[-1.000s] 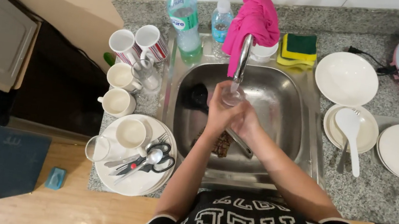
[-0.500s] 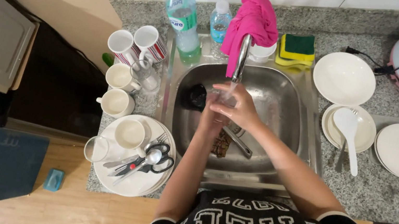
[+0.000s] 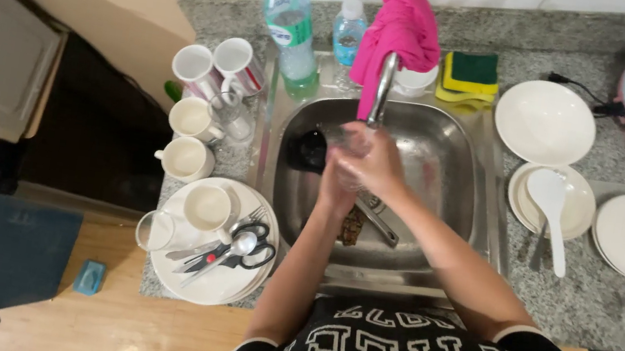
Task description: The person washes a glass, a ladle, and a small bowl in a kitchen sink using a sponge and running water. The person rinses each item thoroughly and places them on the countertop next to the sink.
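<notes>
Head view: a person stands at a steel sink (image 3: 450, 246) and looks down at both hands.
Near table, left: white plate (image 3: 209, 288) carrying a cup, scissors (image 3: 231, 250) and a spoon.
Sink bottom: a metal utensil (image 3: 376, 218) lies below the hands.
Left hand (image 3: 337, 187): grip wrapped around a clear glass (image 3: 352, 142), from the side and below.
Right hand (image 3: 376, 164): grip pressed on the glass from the other side; both hands touch.
Glass position: over the middle of the sink, just under the tap (image 3: 382, 87), partly hidden by fingers.
Doing it well: I judge it best to keep the glass low over the sink, hold firmly because it is wet, and turn it slowly.
Far side: green bottle (image 3: 292, 24), pink cloth (image 3: 405, 24), sponge (image 3: 470, 74).
</notes>
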